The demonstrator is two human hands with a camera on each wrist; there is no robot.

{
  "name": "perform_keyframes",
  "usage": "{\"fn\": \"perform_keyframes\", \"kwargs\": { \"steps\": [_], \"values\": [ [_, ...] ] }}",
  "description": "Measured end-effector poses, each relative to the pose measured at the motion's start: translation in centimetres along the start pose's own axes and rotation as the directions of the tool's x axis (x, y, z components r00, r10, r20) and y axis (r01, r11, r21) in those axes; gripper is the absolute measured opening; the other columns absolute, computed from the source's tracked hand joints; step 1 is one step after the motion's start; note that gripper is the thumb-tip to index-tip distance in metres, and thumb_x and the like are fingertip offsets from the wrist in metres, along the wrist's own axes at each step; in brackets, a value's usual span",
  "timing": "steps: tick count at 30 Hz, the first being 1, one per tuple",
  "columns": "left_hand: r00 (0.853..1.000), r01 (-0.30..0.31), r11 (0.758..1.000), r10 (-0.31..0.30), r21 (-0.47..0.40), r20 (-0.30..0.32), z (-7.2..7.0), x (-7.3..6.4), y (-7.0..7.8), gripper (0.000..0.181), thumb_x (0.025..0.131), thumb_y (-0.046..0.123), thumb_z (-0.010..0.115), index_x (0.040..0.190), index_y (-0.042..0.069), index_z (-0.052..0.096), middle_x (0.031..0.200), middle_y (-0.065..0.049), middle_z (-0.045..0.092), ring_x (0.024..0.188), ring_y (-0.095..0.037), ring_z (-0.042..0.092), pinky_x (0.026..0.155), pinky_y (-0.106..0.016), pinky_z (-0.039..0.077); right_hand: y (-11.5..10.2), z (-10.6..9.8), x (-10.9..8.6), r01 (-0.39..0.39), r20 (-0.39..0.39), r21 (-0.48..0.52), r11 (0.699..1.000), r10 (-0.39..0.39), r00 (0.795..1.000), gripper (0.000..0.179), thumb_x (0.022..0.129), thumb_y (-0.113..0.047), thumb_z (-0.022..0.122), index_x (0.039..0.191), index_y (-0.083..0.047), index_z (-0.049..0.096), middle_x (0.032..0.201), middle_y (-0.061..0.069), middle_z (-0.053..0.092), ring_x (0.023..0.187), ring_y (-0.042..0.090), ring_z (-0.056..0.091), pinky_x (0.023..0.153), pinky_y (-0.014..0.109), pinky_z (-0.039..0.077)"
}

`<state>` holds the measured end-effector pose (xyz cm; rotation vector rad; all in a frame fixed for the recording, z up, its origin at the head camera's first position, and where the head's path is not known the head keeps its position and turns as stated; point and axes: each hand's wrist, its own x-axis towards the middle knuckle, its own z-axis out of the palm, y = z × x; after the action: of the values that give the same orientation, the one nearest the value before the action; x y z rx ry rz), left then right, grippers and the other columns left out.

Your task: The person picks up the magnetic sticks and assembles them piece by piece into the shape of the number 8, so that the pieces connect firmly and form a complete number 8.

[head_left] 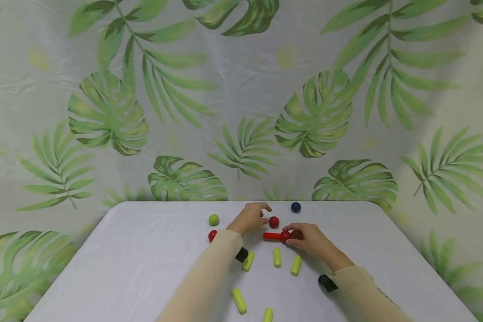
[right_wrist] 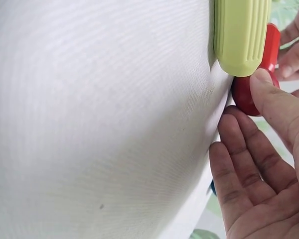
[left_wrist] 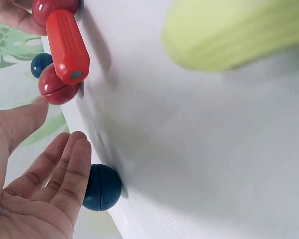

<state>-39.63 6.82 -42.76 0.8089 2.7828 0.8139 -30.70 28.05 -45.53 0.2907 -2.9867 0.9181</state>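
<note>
In the head view my right hand (head_left: 311, 239) holds a glossy red ball (head_left: 285, 237) between thumb and fingers. A red ridged handle (head_left: 271, 236) points left from that ball; whether the two are joined I cannot tell. My left hand (head_left: 249, 218) is spread beside another red ball (head_left: 273, 222), thumb close to it; contact is unclear. The left wrist view shows this seamed red ball (left_wrist: 59, 85) under the handle's end, and a dark blue ball (left_wrist: 102, 188) behind the left fingers. Seen from the right wrist, the right thumb lies on the held ball (right_wrist: 244, 97).
Several yellow-green ridged handles (head_left: 277, 257) lie on the white table (head_left: 145, 268), nearer the front. Toward the back are a green ball (head_left: 213, 219), a dark blue ball (head_left: 295, 207) and a red ball (head_left: 212, 235) partly behind the left sleeve. A leaf-patterned cloth (head_left: 241, 89) hangs behind.
</note>
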Motion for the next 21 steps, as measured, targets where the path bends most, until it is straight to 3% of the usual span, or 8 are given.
{"fn": "perform_keyframes", "kwargs": {
  "steps": [12,21],
  "values": [
    [1.000,0.007,1.000,-0.007,0.008,-0.002,1.1,0.4,0.7,0.033,0.100,0.015,0.076,0.133,0.015,0.072,0.103,-0.003,0.074,0.088,-0.013,0.063,0.077,-0.026,0.053,-0.1,0.0,-0.1,0.010,-0.004,0.017,1.000,-0.010,1.000,0.033,0.094,-0.015,0.083,0.126,-0.011,0.075,0.106,0.003,0.077,0.096,0.015,0.070,0.090,0.041,0.061],
    [1.000,0.009,1.000,-0.009,0.024,-0.003,1.4,0.1,1.4,0.029,0.099,0.016,0.078,0.128,0.015,0.074,0.107,-0.004,0.074,0.087,-0.013,0.061,0.075,-0.022,0.052,-0.2,-0.2,-0.2,0.006,-0.011,0.025,1.000,-0.006,1.000,0.032,0.094,-0.014,0.083,0.126,-0.011,0.075,0.104,0.002,0.076,0.094,0.014,0.068,0.088,0.038,0.060]
  ]
}}
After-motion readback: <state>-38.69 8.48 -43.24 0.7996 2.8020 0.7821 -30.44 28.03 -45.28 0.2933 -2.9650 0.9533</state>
